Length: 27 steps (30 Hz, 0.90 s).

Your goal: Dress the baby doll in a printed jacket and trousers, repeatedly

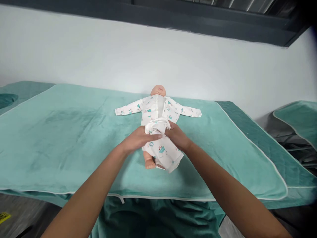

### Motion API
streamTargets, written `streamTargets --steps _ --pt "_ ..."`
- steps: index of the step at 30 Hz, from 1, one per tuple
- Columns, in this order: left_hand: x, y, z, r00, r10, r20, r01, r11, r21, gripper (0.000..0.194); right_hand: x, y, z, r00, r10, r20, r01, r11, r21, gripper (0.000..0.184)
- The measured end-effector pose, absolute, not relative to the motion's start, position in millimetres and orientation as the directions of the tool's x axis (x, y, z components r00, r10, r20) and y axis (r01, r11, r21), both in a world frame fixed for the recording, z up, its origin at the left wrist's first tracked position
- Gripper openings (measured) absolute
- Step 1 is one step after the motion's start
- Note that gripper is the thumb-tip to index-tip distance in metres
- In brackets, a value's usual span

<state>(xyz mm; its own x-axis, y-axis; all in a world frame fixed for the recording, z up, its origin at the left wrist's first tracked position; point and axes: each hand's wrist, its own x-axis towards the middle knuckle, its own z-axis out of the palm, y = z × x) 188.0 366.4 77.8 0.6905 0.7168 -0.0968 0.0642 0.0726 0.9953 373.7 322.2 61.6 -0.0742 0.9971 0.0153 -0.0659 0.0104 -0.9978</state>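
Note:
A baby doll (158,90) lies on its back on a green padded blanket, its head toward the wall. It wears a white printed baby shirt (150,109) with both sleeves stretched out to the sides. Over the doll's lower body my hands hold white printed baby pants (162,150), bunched at the waist. My left hand (140,138) grips the left side of the waistband, its thumb across the front. My right hand (177,135) grips the right side, some fingers hidden in the cloth. One bare doll foot (149,163) shows below; the other leg is mostly covered.
The green blanket (61,132) with white edging covers the table up to a white wall (99,53). A dark window frame (173,18) runs above. Another green-covered surface (300,115) stands at the right, and a yellow floor marking (3,217) lies at lower left.

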Motion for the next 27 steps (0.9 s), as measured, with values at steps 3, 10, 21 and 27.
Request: streamTargets --steps 3,10,21,27 --pt "188.5 361.5 68.5 0.536 0.841 -0.075 -0.088 0.144 0.986 0.029 374.8 318.8 64.3 -0.154 0.988 0.002 0.096 0.016 -0.995 0.036" --pt "186.3 308.1 77.3 0.329 0.918 -0.22 -0.215 0.3 0.929 0.031 376.2 316.2 74.1 -0.234 0.972 0.019 0.439 0.123 -0.89 0.026" --pt "189.3 206.4 55.5 0.096 0.888 -0.449 -0.344 0.453 0.823 0.056 368.5 320.6 74.6 -0.362 0.929 -0.073 0.868 0.307 -0.39 0.006" --pt "164.1 210.7 21.7 -0.087 0.904 -0.418 -0.189 0.397 0.898 0.039 358.6 307.3 76.7 -0.392 0.918 -0.064 0.899 0.367 -0.238 0.008"
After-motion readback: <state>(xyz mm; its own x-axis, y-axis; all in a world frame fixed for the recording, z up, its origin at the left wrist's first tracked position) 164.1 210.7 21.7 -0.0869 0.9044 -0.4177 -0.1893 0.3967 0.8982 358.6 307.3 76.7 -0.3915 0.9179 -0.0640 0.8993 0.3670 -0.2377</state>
